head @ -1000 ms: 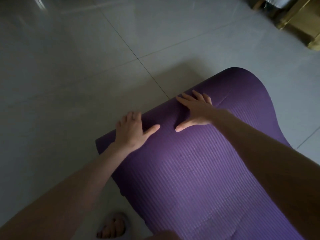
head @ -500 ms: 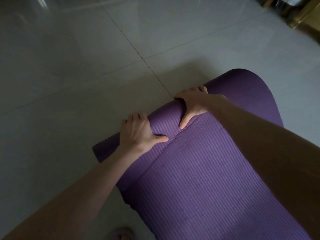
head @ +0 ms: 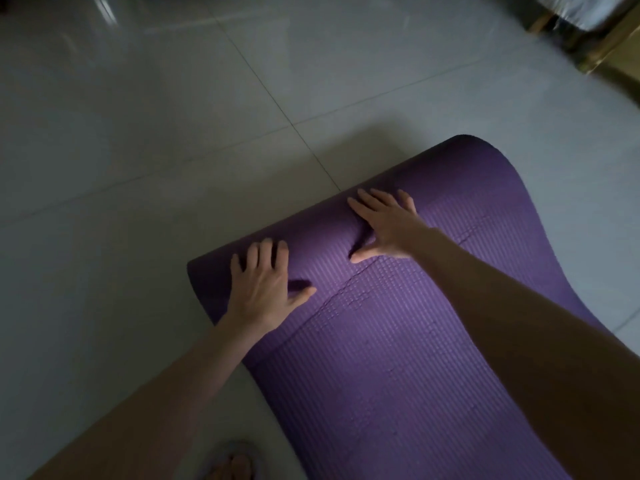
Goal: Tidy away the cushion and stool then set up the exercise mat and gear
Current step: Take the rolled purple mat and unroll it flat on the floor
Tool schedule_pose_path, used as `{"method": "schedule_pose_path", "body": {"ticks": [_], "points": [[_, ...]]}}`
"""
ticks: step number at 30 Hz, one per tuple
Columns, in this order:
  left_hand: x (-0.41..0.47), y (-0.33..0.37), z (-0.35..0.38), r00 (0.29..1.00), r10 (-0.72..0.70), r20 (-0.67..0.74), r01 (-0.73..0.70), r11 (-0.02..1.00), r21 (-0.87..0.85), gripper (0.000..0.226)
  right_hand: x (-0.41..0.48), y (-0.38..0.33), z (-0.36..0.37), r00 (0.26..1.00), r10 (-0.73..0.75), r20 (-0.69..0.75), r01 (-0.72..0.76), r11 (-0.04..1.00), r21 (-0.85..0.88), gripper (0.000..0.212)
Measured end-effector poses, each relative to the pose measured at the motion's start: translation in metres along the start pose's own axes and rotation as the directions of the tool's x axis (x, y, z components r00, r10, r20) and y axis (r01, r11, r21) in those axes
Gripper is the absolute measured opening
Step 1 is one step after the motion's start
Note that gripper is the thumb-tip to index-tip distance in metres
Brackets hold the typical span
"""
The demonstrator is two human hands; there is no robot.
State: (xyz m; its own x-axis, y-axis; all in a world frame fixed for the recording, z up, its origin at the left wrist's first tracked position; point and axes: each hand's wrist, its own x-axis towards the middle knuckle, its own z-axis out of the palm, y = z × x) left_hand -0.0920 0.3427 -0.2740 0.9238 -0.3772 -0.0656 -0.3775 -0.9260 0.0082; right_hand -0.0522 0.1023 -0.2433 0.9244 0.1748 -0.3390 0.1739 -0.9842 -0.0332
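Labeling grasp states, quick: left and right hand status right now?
Left hand: open, flat on the rolled part of the purple mat, holding nothing.
Right hand: open, fingers spread on the roll, holding nothing.

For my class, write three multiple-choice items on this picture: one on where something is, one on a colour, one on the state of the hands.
1. Where does the rolled part of the mat lie?
A. at its far end
B. beside the foot
C. on a table

2. What colour is the mat?
A. green
B. purple
C. red

3. How are the left hand and right hand placed?
A. lifted clear
B. clenched in fists
C. flat, fingers spread

Answers: 1 A, the roll sits beyond both hands; 2 B, its ribbed surface is purple; 3 C, both palms press open on the roll.
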Motion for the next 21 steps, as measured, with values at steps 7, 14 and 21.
{"method": "schedule_pose_path", "body": {"ticks": [7, 14, 21], "points": [[0.003, 0.000, 0.017, 0.992, 0.046, 0.117, -0.044, 0.999, -0.017, 0.090, 0.008, -0.003, 0.020, 0.993, 0.072, 0.092, -0.082, 0.991, 0.106, 0.107], [0.064, -0.025, -0.001, 0.988, -0.140, 0.069, 0.153, 0.959, -0.238, 0.081, 0.030, 0.010, -0.004, 0.996, 0.087, 0.030, -0.091, 0.976, 0.197, 0.115], [0.102, -0.048, 0.012, 0.893, -0.074, 0.443, 0.307, 0.821, -0.481, 0.089, 0.071, 0.015, -0.008, 0.974, 0.083, 0.209, -0.125, 0.972, 0.198, 0.121]]}}
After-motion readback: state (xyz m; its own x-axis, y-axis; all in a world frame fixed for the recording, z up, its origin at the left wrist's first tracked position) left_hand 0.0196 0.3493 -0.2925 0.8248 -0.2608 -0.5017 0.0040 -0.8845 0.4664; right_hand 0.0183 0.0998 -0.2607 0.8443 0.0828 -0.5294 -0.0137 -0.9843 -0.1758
